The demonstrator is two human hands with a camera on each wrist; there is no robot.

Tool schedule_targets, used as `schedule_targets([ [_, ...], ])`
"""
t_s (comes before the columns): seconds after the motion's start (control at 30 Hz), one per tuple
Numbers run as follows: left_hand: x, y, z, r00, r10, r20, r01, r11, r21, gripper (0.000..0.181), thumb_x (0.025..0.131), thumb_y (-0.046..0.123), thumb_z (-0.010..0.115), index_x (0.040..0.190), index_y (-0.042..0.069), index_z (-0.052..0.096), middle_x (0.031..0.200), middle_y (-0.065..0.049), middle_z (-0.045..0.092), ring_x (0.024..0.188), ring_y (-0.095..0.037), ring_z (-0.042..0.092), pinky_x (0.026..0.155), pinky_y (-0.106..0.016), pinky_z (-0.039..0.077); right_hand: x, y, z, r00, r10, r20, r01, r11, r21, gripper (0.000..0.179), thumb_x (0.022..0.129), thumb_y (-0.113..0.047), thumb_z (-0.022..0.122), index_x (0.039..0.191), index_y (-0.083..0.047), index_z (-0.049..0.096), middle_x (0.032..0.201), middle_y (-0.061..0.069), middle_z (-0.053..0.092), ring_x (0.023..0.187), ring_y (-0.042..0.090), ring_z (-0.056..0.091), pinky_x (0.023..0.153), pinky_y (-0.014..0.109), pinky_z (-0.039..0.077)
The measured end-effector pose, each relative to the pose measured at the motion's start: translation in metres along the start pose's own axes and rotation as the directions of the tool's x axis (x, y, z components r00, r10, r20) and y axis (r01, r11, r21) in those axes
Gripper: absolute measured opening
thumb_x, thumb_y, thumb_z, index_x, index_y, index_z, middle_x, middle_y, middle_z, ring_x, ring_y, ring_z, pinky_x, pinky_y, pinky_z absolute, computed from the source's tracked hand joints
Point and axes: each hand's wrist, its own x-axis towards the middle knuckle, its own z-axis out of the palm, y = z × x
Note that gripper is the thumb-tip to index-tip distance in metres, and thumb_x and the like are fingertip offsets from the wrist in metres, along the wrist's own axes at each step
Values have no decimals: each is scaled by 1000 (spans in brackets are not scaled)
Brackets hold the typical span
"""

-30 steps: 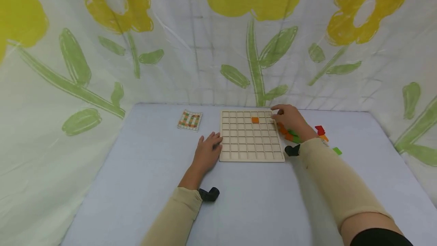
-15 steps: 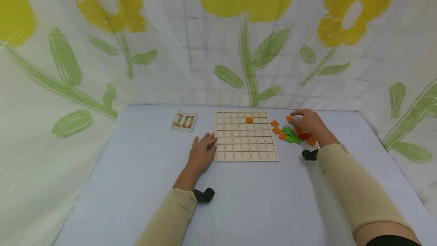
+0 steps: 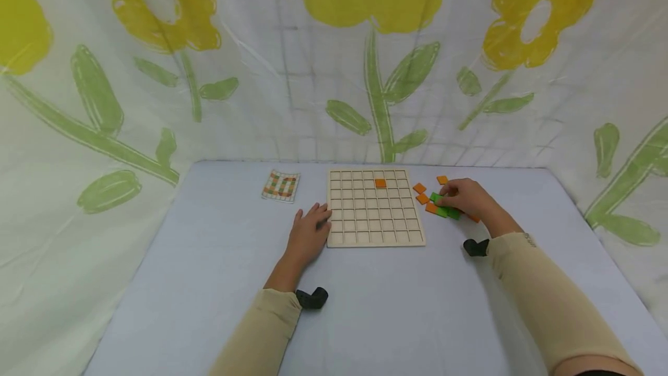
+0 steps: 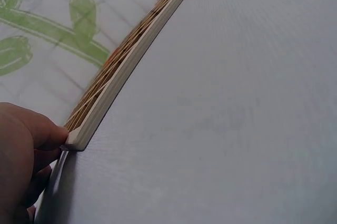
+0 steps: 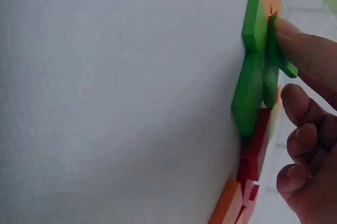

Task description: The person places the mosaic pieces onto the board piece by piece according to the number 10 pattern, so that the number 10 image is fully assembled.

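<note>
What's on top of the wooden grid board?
One orange tile, in the second row from the board's far edge. The cell floor beneath that tile is covered, so it can't be seen.

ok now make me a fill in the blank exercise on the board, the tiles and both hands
1. The only tile set in the grid of the wooden board is ____.
2. In the head view, the left hand touches the board's ____ edge.
3. The tile at the thumb of the right hand is ____.
4. In the head view, the loose tiles lie to the ____ of the board, on the opposite side from the patterned card.

Missing words: orange; left; green; right.
</note>
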Motion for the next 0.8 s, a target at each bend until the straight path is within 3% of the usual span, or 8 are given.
schedule_targets([
  [0.2, 0, -1, 0, 1000, 3, -4, -3, 1000, -2, 36, 99, 23, 57, 133, 10, 62, 149, -2, 49, 145, -22, 37, 124, -51, 10, -1, -11, -4, 999, 4, 44, -9, 995, 99, 28, 87, -33, 75, 96, -10, 64, 92, 7, 62, 79, 22, 53, 66, 31, 46],
  [0.37, 0, -1, 1, 1000, 3, -12, -3, 1000, -7, 36, 99, 23, 57, 133, 11, 63, 149, -2, 50, 144, -22, 37, 124, -51, 10, 7, -33, 0, 1000, -15, 18, 12, 986, 165, 23, 91, -32, 70, 103, -12, 69, 100, 6, 68, 85, 23, 58, 72, 32, 49],
  [0.5, -1, -1, 1, 1000, 7, -17, -8, 1000, -22, 36, 99, 23, 58, 132, 10, 63, 148, -3, 50, 144, -23, 38, 124, -51, 10, 19, -54, 9, 998, -57, -11, 58, 983, 173, 22, 93, -29, 69, 107, -12, 72, 105, 7, 69, 93, 23, 59, 80, 34, 50],
  [0.8, -2, 0, 2, 1000, -3, -19, 2, 999, -43, 36, 99, 23, 58, 132, 11, 63, 149, -2, 50, 145, -21, 37, 125, -49, 9, 37, -78, 26, 992, -118, -36, 123, 977, 172, 22, 97, -24, 63, 113, -13, 74, 112, 9, 69, 91, 24, 58, 73, 32, 51],
])
